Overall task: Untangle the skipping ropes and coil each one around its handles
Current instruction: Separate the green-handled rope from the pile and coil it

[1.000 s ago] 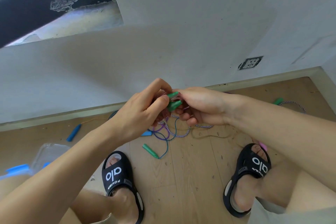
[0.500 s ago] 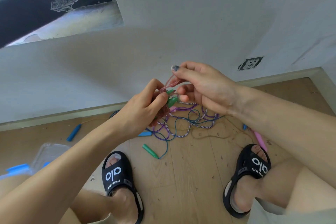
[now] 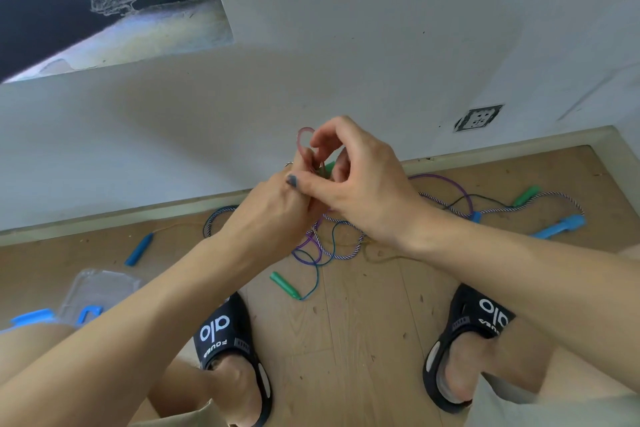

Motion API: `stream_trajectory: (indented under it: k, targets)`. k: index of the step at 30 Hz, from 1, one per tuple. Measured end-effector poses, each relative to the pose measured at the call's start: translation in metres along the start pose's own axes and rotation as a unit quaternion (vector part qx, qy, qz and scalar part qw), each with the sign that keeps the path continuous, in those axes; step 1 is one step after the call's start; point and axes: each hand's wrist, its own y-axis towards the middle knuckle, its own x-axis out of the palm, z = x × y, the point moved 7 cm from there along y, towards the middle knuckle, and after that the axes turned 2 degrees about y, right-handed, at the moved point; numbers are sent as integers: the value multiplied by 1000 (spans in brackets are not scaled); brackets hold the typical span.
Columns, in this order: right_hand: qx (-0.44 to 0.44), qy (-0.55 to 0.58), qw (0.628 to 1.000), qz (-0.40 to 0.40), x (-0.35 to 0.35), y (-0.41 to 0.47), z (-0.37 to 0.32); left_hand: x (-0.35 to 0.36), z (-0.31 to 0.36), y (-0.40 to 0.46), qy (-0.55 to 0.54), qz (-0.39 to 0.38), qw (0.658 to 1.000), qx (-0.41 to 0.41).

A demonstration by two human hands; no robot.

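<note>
The right hand (image 3: 360, 184) has moved back over the left hand (image 3: 273, 208), its fingers now winding a pink rope (image 3: 304, 139) loop around the green handles (image 3: 327, 168) at frame centre; coiling continues.

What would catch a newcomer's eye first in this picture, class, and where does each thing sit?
First, the two hands meeting mid-frame: the left hand and right hand work a loop of pink rope held above the floor. Below them lies a tangle of ropes on the wooden floor, with a green handle between the black sandals.
</note>
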Motion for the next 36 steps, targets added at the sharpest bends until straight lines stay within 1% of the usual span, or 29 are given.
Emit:
stream_trajectory:
  k: [1,3,6,8,10,11,12,14,16,18,20,21,23,26,28,31,36]
  targets:
    - [-14,-14,1000,16,-2,2,-2,0,4,0,36,6,999,28]
    - [-21,-32,999,38,-7,7,-1,-2,7,-1,76,21,996,40]
    - [-6,-23,999,32,-11,11,5,-4,8,1,100,42,993,37]
    - [-21,-40,999,21,-10,12,5,-4,8,2,105,49,992,42]
    - [-57,-80,995,19,-10,12,1,-3,5,3,95,46,994,26]
    - [-65,-92,993,22,-12,11,1,-2,1,4,81,40,996,2]
    - [-56,-91,994,22,-14,11,4,-2,-4,5,62,38,997,-29]
    - [23,-49,999,1,-16,10,20,-4,-15,7,29,38,995,-86]
    - [137,49,988,-47,-9,4,38,-7,-18,7,17,44,994,-97]
    - [225,186,954,-68,0,-4,47,-10,-13,6,25,52,996,-75]
    - [254,278,924,-59,3,-7,47,-14,-6,4,36,67,996,-49]
    - [252,295,920,-56,4,-8,46,-16,-3,4,42,76,995,-40]
    - [240,299,922,-51,3,-10,45,-20,0,3,57,94,994,-25]
    - [221,262,939,-28,-3,-12,41,-24,6,0,75,116,990,-1]
    - [218,257,942,0,-9,-12,39,-26,11,-2,72,127,989,10]
    - [218,269,937,41,-18,-11,37,-30,15,-4,62,141,988,3]
    - [198,260,944,48,-19,-9,38,-31,14,-5,60,142,988,-5]
